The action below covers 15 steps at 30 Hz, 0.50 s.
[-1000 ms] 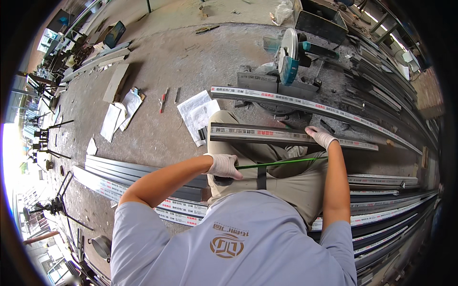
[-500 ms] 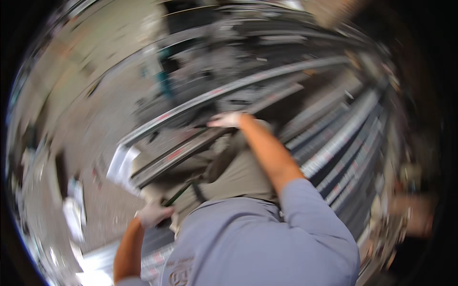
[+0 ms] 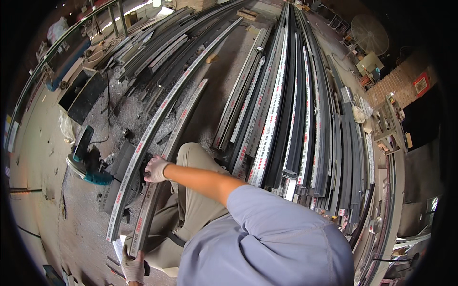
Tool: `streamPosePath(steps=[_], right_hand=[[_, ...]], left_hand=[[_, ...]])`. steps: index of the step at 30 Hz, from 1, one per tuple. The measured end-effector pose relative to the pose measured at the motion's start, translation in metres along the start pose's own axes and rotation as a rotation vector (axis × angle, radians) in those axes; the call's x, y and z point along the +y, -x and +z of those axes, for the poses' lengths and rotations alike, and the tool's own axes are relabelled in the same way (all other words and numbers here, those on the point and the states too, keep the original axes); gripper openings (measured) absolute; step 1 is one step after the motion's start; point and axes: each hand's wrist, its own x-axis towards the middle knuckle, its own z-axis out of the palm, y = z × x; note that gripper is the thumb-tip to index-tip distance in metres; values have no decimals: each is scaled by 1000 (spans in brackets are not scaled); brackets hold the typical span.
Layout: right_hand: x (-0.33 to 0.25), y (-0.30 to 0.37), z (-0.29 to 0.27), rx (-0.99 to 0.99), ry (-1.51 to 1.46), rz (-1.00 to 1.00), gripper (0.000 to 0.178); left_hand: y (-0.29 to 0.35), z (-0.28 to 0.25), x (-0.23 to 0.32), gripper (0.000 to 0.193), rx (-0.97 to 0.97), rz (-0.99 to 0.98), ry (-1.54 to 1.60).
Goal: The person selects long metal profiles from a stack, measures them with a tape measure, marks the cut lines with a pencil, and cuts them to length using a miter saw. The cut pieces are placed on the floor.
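Note:
A long grey metal profile (image 3: 145, 209) with a printed film strip slants away past my bent knee. My left hand (image 3: 133, 268), in a pale glove, is closed around its near end. Farther up, my right hand (image 3: 156, 169), gloved too, grips the same profile with its fingers curled over the left edge; the fingertips are partly hidden. A second, longer profile (image 3: 138, 148) runs alongside to the left, apart from the first. White paper (image 3: 119, 247) shows beside my left hand. Left of both profiles, a teal power saw (image 3: 93, 174) rests on the floor.
Many long profiles (image 3: 274, 119) lie bundled on the right, with more profiles (image 3: 157, 47) at the far left. A black open box (image 3: 82, 97) stands beyond the saw. Cables and dark scraps litter the floor. A large round dish (image 3: 369, 34) stands at the far right.
My view has swung round and sharpened from a blur. My left hand, earlier apart from the profile's near end, now holds it. My right hand remains on the same profile.

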Motion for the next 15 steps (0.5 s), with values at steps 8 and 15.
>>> streamPosePath(steps=[8, 15], right_hand=[[-27, 34, 20, 721, -628, 627, 109], [-17, 15, 37, 913, -1053, 763, 111]], left_hand=[[-19, -45, -61, 48, 12, -162, -392], [-13, -48, -55, 44, -11, -221, -305]])
